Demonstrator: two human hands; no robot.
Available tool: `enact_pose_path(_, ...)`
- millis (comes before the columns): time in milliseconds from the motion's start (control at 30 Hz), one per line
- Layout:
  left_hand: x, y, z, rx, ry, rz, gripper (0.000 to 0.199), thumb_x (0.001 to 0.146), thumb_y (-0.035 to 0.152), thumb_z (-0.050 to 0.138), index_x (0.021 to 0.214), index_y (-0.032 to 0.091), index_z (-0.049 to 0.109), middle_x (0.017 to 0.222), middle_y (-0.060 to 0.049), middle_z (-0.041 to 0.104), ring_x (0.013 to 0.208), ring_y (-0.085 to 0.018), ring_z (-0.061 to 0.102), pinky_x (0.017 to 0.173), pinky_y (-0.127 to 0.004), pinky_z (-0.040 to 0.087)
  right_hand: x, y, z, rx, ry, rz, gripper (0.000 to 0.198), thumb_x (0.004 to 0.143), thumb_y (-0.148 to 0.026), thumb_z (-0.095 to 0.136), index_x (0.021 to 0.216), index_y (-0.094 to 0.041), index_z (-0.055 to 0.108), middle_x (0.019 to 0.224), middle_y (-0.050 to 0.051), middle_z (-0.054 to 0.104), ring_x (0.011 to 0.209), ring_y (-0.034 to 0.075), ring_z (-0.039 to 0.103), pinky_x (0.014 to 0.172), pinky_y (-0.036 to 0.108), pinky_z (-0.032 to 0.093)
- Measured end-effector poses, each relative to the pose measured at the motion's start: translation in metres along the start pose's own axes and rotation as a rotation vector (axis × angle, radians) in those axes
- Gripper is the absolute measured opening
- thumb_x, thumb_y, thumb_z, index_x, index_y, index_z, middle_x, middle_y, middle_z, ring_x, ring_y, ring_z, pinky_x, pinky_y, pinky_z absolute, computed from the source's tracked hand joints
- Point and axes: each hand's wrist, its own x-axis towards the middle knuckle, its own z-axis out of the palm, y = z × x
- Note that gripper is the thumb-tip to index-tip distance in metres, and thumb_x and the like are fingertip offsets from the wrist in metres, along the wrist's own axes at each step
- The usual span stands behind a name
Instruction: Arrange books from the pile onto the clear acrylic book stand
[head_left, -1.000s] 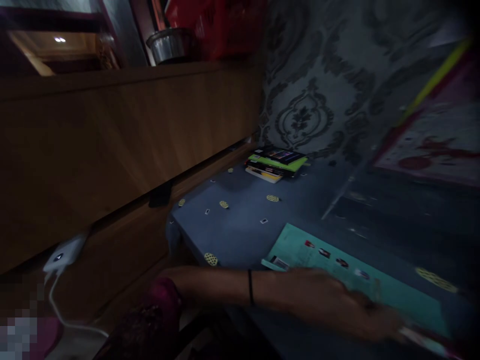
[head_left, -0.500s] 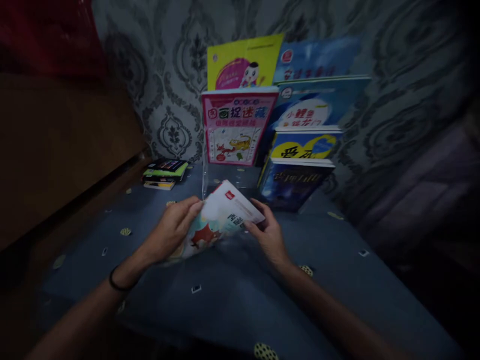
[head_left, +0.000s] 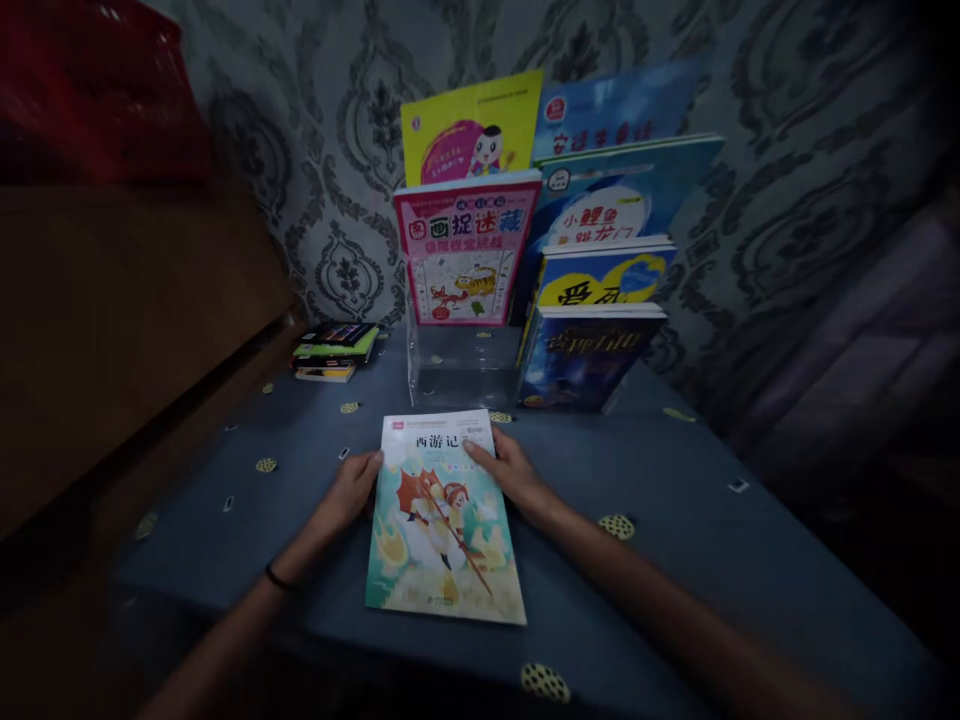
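A paperback book [head_left: 442,530] with a white and teal cover, showing a cartoon monkey figure with a staff, faces up in front of me, its title upright to my view. On its left edge, near the top, my left hand [head_left: 355,490] grips it, with most fingers hidden at the side or beneath. At the upper right edge my right hand [head_left: 516,470] holds it, thumb on the cover and the other fingers out of sight. Beyond it stands a clear acrylic book rack [head_left: 465,385], whose lower left part holds no book.
The rack holds a pink book [head_left: 465,260], a yellow book [head_left: 439,120], and at right several blue-covered ones, with a dark blue book [head_left: 589,355] in front. A small pile of books [head_left: 337,345] lies at back left on the dark patterned cloth [head_left: 645,610]. Wallpaper rises behind.
The book has turned from a slant to straight and come down nearer to me, its cover now fully in view. Both hands moved with it, still holding its sides.
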Motion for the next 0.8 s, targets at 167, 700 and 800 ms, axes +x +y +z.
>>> enact_pose_path(167,0.003,0.007,-0.008,0.946,0.124,0.19,0.027,0.099,0.03,0.041,0.083,0.02,0.06,0.075,-0.007,0.069,0.072,-0.022,0.067,0.067,-0.031,0.045,0.02,0.021,-0.011,-0.282,0.002,-0.067,0.039,0.075,-0.051,0.075,0.095,-0.018,0.069,0.09,0.007,0.078,0.083,0.026,0.072,0.069,0.036,0.059)
enact_pose_path(700,0.075,0.011,0.067,1.185,-0.071,0.746,0.038,0.101,0.019,0.041,0.137,0.023,0.054,0.119,-0.011,0.058,0.103,-0.026,0.054,0.086,-0.039,0.046,0.008,0.015,-0.034,-0.78,0.173,-0.257,0.029,0.09,-0.025,0.048,0.105,-0.021,0.072,0.077,0.004,0.073,0.066,0.02,0.067,0.064,0.029,0.051)
enact_pose_path(800,0.081,0.01,0.069,1.208,-0.073,0.731,0.04,0.101,0.02,0.042,0.139,0.026,0.054,0.116,-0.011,0.058,0.102,-0.026,0.053,0.085,-0.039,0.044,0.004,0.011,-0.033,-0.884,0.178,-0.295,0.03,0.091,-0.022,0.047,0.107,-0.022,0.072,0.083,0.004,0.076,0.069,0.019,0.068,0.066,0.028,0.049)
